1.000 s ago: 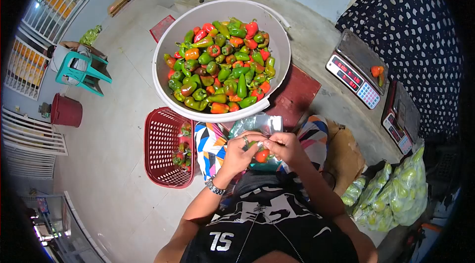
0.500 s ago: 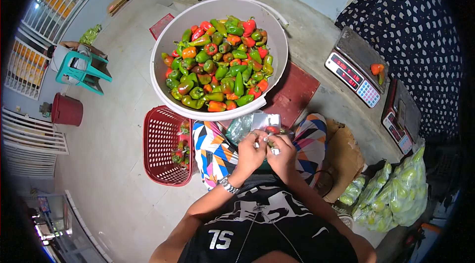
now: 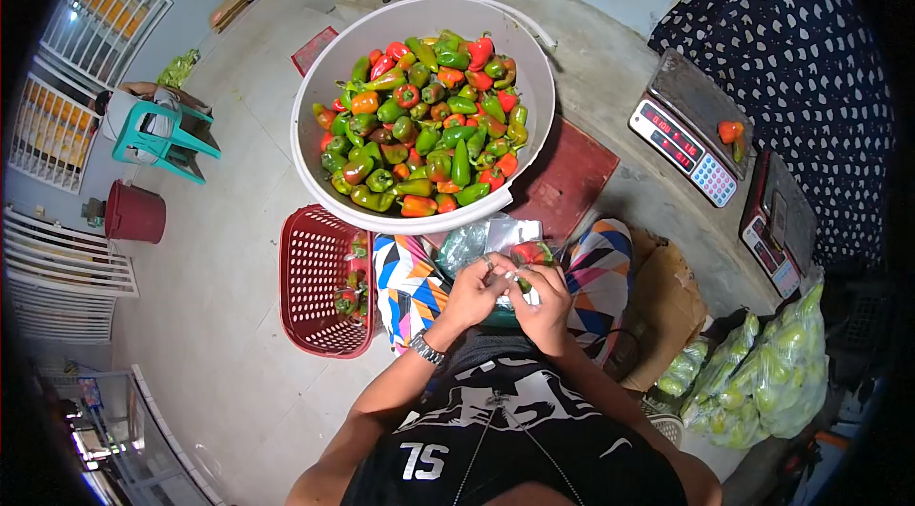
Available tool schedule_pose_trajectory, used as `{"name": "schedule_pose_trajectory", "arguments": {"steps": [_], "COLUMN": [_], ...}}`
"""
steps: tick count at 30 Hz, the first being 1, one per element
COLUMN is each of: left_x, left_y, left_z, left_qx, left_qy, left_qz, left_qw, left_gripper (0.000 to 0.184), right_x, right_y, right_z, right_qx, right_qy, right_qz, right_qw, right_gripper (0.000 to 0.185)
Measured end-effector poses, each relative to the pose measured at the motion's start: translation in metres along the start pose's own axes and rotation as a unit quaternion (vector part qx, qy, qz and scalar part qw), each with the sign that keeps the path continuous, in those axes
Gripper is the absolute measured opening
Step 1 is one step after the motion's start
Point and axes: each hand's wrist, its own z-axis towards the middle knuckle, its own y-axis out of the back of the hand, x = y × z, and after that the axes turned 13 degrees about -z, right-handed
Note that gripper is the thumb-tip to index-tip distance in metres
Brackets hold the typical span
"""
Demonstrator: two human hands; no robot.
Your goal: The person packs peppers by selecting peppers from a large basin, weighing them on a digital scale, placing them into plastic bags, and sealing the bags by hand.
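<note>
My left hand (image 3: 480, 289) and my right hand (image 3: 541, 304) meet over my lap, both with fingers pinched on the gathered top of a small clear plastic bag of peppers (image 3: 531, 253). Red and green show through the plastic, though my fingers cover part of it. Just beyond, clear plastic bags (image 3: 463, 247) lie beside a pale flat packet (image 3: 513, 232). In front of me stands a wide grey tub (image 3: 537, 91) of red, green and orange peppers (image 3: 419, 130). To my left, a red perforated basket (image 3: 310, 330) contains several bagged peppers (image 3: 355, 279).
Two digital scales (image 3: 688, 149) (image 3: 772, 249) rest on the concrete ledge at right, one with loose peppers (image 3: 730, 132) on it. Filled produce bags (image 3: 782, 373) and cardboard (image 3: 672, 311) are at lower right. A person sits by a teal chair (image 3: 157, 139) at far left.
The bag of peppers shows more beyond my right hand than before. My left hand has shifted slightly left, and both hands still pinch the bag's top.
</note>
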Motion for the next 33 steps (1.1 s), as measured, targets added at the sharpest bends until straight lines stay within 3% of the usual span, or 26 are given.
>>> {"name": "schedule_pose_trajectory", "arguments": {"steps": [11,14,20,26,29,33], "left_x": [-0.029,-0.043,-0.068,-0.058,-0.076,-0.054], "left_y": [0.007,0.005,0.003,0.005,0.004,0.009], "left_z": [0.005,0.005,0.005,0.015,0.010,0.013], "left_qx": [0.083,0.094,0.126,0.151,0.130,0.101], "left_qy": [-0.246,-0.255,-0.167,-0.232,-0.093,0.008], "left_qz": [0.159,0.177,0.159,0.126,0.096,-0.032], "left_qw": [0.953,0.946,0.965,0.953,0.983,0.994], "left_gripper": [0.013,0.012,0.015,0.012,0.011,0.008], "right_x": [0.002,0.006,0.009,-0.005,-0.001,-0.003], "right_y": [0.004,0.006,0.009,0.006,0.007,0.012], "right_z": [0.001,0.003,0.004,0.007,0.019,0.031], "right_qx": [-0.019,-0.037,-0.063,-0.061,-0.064,-0.028], "right_qy": [0.023,0.021,0.032,0.075,0.079,0.113], "right_qz": [-0.013,-0.010,-0.027,-0.035,-0.030,-0.004], "right_qw": [0.999,0.999,0.997,0.995,0.994,0.993], "right_gripper": [0.024,0.024,0.023,0.024,0.025,0.025]}}
